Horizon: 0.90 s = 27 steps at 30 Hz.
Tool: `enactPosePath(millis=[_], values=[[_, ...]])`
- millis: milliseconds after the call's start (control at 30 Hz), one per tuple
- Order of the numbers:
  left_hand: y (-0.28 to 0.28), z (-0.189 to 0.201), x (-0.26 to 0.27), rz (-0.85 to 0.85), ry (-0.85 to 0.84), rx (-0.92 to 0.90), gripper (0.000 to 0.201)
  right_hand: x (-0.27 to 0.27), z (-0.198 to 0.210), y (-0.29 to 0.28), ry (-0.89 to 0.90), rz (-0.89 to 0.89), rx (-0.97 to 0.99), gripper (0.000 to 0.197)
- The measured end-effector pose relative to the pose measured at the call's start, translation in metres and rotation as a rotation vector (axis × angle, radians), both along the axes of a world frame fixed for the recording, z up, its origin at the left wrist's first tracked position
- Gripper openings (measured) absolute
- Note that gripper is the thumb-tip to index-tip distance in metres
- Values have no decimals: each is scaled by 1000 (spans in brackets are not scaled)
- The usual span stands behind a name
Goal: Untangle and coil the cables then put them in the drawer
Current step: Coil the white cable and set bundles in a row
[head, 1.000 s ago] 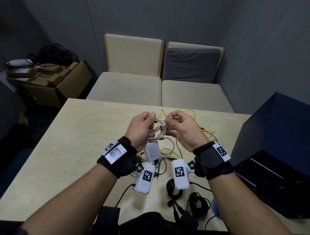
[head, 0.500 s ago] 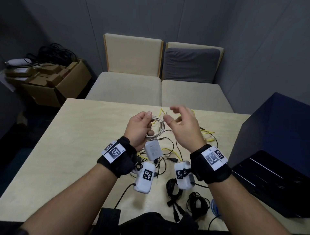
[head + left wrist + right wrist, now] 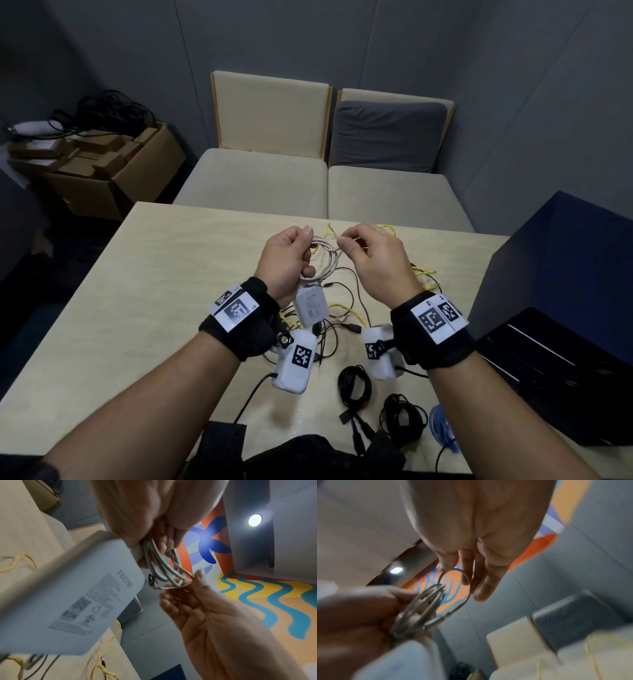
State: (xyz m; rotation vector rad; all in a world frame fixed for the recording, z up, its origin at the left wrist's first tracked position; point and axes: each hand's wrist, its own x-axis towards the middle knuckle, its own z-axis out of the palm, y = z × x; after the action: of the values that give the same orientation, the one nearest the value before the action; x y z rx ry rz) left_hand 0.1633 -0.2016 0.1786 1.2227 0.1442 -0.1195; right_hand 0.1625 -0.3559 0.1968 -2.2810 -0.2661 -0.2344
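My left hand grips a coil of white cable above the table. The cable's white charger brick hangs below that fist. In the left wrist view the brick fills the left side, with the coil running under my curled fingers. My right hand pinches the free end of the white cable beside the coil. In the right wrist view that end arcs as a small loop at my fingertips. A yellow cable and thin black leads lie tangled on the table.
Two coiled black cables and a blue cable lie near the front edge. A dark blue drawer unit stands at the right with its black drawer pulled out. Beige seats stand behind the table.
Half a second ago my right hand had opened and lifted off the coil. It has since come back and pinches the cable end. The left hand keeps its grip.
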Motion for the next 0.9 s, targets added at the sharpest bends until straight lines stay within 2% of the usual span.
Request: enactPosePath(millis=[67, 133, 200, 333, 433, 500, 600, 800, 900], values=[[0, 1, 0, -12, -6, -11, 32, 0, -1, 4, 201, -12, 315, 12], [-1, 1, 0, -26, -17, -26, 31, -1, -3, 8, 314, -2, 616, 16], [-2, 1, -1, -30, -27, -27, 31, -2, -2, 12, 338, -29, 735, 16], [-1, 0, -1, -20, -3, -58, 31, 1, -4, 11, 326, -49, 743, 11], [2, -1, -2, -8, 16, -64, 31, 1, -5, 1, 300, 35, 495, 7], [3, -1, -2, -9, 22, -62, 31, 0, -4, -6, 321, 94, 426, 8], [2, -1, -2, -11, 32, -70, 30, 1, -1, -10, 379, 136, 488, 10], [2, 0, 2, -10, 29, -97, 31, 0, -8, 0, 197, -14, 575, 16], [3, -1, 2, -20, 8, -75, 30, 0, -8, 2, 210, -4, 674, 15]])
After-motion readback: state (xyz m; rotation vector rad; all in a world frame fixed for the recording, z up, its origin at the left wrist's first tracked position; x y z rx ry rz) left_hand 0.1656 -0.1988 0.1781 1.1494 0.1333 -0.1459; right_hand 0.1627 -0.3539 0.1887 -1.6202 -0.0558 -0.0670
